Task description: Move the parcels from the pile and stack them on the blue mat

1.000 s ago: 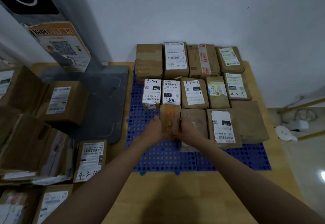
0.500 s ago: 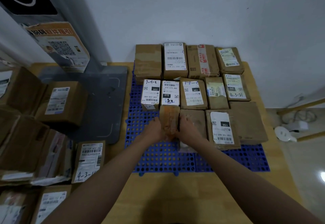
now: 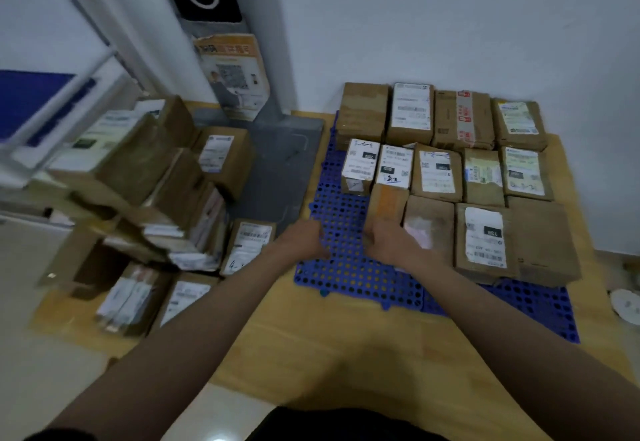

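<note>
A small brown parcel (image 3: 388,202) lies on the blue mat (image 3: 341,269), at the left end of the nearest row of parcels. My right hand (image 3: 394,243) is at its near end, fingertips touching it; motion blur hides any grip. My left hand (image 3: 304,240) hovers over bare mat to the left of the parcel, fingers loosely curled and holding nothing. Several labelled parcels (image 3: 438,174) fill the mat in three rows. The pile of parcels (image 3: 156,198) is stacked on the left.
A grey base plate (image 3: 277,170) with an upright stand (image 3: 239,70) sits between pile and mat. Loose parcels (image 3: 247,246) lie by the mat's left edge. A white wall runs behind; a white round object (image 3: 627,305) is on the floor at far right.
My left hand has let go of the small brown parcel and moved left. The parcel now lies on the mat. The view has swung left toward the pile.
</note>
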Motion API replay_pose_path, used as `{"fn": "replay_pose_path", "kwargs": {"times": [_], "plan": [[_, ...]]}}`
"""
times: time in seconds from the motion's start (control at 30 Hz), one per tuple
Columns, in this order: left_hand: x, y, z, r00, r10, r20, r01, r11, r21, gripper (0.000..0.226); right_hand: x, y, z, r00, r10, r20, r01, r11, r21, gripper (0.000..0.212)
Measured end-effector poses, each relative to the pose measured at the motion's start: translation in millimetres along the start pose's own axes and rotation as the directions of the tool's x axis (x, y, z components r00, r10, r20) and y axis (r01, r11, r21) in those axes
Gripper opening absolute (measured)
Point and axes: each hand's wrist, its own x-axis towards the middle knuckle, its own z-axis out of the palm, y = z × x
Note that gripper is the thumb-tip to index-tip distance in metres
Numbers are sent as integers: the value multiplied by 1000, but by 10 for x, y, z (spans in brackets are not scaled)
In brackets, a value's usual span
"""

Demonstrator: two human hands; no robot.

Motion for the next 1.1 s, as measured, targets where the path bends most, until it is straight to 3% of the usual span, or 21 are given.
{"fn": "replay_pose_path", "kwargs": {"times": [0.07, 0.13, 0.23, 0.4, 0.5, 0.93, 1.1], "plan": [[-181, -186, 24, 999, -18, -36, 18, 1000, -15, 33, -55, -189, 80, 998, -10, 64, 12, 999, -31, 18], [-346, -373, 65, 996, -48, -71, 45, 998, -36, 31, -91, -351, 184, 991, -32, 130, 32, 999, 2, 35], [-568, -635, 135, 984, -133, -118, 123, 988, -92, 30, -142, -582, 337, 982, -60, 178, 63, 998, -10, 39], [-851, -1050, 305, 957, -263, -124, 246, 960, -135, 53, -155, -933, 618, 971, -83, 223, 86, 996, -8, 40], [-961, -1276, 423, 939, -322, -120, 300, 938, -173, 55, -120, -1123, 825, 965, -70, 253, 62, 997, 41, 44], [-864, -1816, 507, 958, -283, -45, 251, 904, -346, 81, 341, -1673, 1404, 975, 43, 217, -108, 949, 297, 67], [-734, -1853, 521, 965, -260, -24, 235, 905, -356, 89, 449, -1750, 1488, 978, 115, 177, -185, 870, 457, 62]]}}
